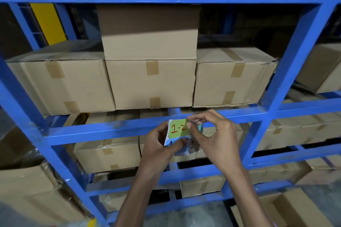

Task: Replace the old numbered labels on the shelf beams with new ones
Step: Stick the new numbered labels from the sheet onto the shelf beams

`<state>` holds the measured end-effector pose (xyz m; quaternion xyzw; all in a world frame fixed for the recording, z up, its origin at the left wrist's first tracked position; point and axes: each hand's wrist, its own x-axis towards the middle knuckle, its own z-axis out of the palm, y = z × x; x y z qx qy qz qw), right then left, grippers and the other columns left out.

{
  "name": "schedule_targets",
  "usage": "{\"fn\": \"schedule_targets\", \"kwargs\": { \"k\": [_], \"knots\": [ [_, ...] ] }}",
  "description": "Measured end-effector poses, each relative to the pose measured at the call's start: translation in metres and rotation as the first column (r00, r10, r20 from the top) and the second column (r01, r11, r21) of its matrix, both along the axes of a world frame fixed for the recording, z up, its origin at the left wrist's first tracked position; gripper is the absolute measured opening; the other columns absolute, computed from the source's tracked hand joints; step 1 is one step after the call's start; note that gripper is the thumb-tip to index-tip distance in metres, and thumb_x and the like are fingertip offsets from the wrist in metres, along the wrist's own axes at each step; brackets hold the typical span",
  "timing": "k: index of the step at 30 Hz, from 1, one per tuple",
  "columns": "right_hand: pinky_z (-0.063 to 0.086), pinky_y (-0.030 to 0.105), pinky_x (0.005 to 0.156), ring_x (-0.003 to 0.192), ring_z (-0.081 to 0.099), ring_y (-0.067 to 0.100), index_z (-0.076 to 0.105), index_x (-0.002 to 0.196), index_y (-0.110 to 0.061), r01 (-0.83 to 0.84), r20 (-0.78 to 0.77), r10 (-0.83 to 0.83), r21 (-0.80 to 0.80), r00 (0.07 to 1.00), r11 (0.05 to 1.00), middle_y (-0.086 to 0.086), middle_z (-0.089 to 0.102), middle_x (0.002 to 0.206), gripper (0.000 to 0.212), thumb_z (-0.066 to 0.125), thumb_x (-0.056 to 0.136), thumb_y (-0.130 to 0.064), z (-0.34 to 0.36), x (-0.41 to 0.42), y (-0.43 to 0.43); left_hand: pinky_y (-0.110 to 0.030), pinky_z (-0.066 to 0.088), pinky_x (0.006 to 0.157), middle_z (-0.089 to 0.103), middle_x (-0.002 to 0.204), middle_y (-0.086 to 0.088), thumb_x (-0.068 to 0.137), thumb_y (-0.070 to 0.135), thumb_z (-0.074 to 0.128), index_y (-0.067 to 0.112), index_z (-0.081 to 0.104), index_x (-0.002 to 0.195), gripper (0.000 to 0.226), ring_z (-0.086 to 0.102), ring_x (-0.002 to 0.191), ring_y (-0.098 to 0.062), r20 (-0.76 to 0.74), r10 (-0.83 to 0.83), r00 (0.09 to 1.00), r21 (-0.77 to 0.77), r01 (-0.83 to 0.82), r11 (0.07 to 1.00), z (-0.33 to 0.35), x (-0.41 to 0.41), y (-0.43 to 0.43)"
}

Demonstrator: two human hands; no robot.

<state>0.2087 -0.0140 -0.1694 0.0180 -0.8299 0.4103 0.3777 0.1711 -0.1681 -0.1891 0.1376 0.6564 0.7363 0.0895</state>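
Both hands' fingers (191, 125) around label (178, 128)

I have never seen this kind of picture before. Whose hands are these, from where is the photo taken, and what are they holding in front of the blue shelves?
There is no machine here: these are a person's two bare hands, filmed by a camera worn on the head, looking forward and down. The left hand holds a small stack of coloured paper labels. The top one is green and reads "1-2" in red. The right hand pinches that label's edge, as if peeling it. Behind them runs a blue shelf beam. Taped cardboard boxes fill the shelves.
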Motion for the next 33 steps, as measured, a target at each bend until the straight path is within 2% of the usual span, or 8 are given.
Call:
{"fn": "schedule_targets", "kwargs": {
  "k": [6,12,16,19,21,25,29,33],
  "knots": [
    [0.052,0.015,0.074,0.08,0.068,0.008,0.075,0.084,-0.023,0.013,0.002,-0.013,0.027,1.0,1.0,-0.014,0.07,0.083,0.015,0.083,0.079,-0.011,0.002,-0.009,-0.002,-0.011,0.055,0.069,0.08,0.089,0.015,0.084,-0.004,0.078,0.027,0.073,0.102,0.036,0.075,0.084,0.001,0.016,0.013,1.0,0.021,-0.014,1.0,0.002,-0.004,0.001],
    [0.046,0.012,0.068,0.078,0.063,0.01,0.069,0.082,-0.024,-0.063,0.136,0.047,0.116,0.99,0.991,-0.015,0.066,0.083,0.013,0.077,0.084,-0.014,0.01,-0.024,0.004,-0.013,0.056,0.069,0.082,0.093,0.009,0.084,-0.002,0.079,0.026,0.075,0.101,0.033,0.076,0.088,-0.004,0.023,0.016,1.0,0.012,-0.016,1.0,0.002,-0.01,-0.003],
    [0.05,0.021,0.072,0.079,0.061,0.007,0.064,0.085,-0.025,-0.141,0.205,0.093,0.232,0.974,0.962,-0.016,0.062,0.085,0.012,0.072,0.088,-0.016,0.016,-0.03,0.01,-0.015,0.057,0.069,0.082,0.092,0.003,0.083,0.0,0.079,0.021,0.076,0.1,0.027,0.077,0.084,-0.008,0.051,0.014,0.999,0.03,-0.016,0.999,0.003,-0.013,-0.006],
    [0.049,0.028,0.078,0.079,0.06,0.005,0.06,0.088,-0.025,-0.158,0.19,0.105,0.29,0.976,0.944,-0.017,0.059,0.088,0.01,0.067,0.089,-0.019,0.014,-0.031,0.009,-0.023,0.062,0.077,0.082,0.093,-0.001,0.083,0.003,0.08,0.02,0.078,0.097,0.022,0.077,0.086,-0.015,0.073,0.025,0.997,0.038,-0.028,0.999,0.0,-0.016,-0.005],
    [0.048,0.028,0.078,0.08,0.061,0.006,0.058,0.087,-0.025,-0.167,0.188,0.114,0.29,0.975,0.942,-0.016,0.059,0.089,0.01,0.066,0.089,-0.02,0.012,-0.031,0.006,-0.02,0.06,0.074,0.082,0.093,-0.001,0.084,0.004,0.079,0.02,0.078,0.099,0.022,0.077,0.086,-0.013,0.061,0.037,0.997,0.036,-0.039,0.999,-0.001,-0.018,-0.005],
    [0.047,0.016,0.066,0.08,0.062,0.003,0.06,0.082,-0.021,-0.184,0.224,0.143,0.175,0.964,0.967,-0.013,0.066,0.082,0.012,0.068,0.086,-0.013,0.013,-0.031,0.001,-0.015,0.057,0.067,0.082,0.094,0.006,0.087,0.003,0.078,0.023,0.075,0.102,0.025,0.077,0.088,-0.006,-0.041,0.119,0.992,-0.043,-0.121,0.992,-0.008,-0.021,-0.004],
    [0.052,0.027,0.067,0.075,0.067,0.003,0.062,0.079,-0.017,-0.188,0.292,0.202,-0.077,0.935,0.979,-0.005,0.071,0.074,0.012,0.067,0.087,-0.01,0.018,-0.035,-0.002,-0.019,0.06,0.071,0.079,0.101,0.011,0.088,0.002,0.077,0.034,0.071,0.103,0.036,0.075,0.096,-0.003,-0.147,0.172,0.974,-0.114,-0.189,0.975,-0.014,-0.024,-0.002],
    [0.054,0.02,0.067,0.086,0.074,0.002,0.069,0.083,-0.014,-0.183,0.311,0.289,-0.33,0.905,0.926,-0.003,0.078,0.078,0.01,0.069,0.092,-0.011,0.019,-0.039,0.0,-0.019,0.061,0.075,0.076,0.105,0.017,0.088,0.002,0.077,0.042,0.067,0.103,0.044,0.072,0.102,0.0,-0.205,0.196,0.959,-0.16,-0.23,0.96,-0.019,-0.025,-0.001]
  ]
}}
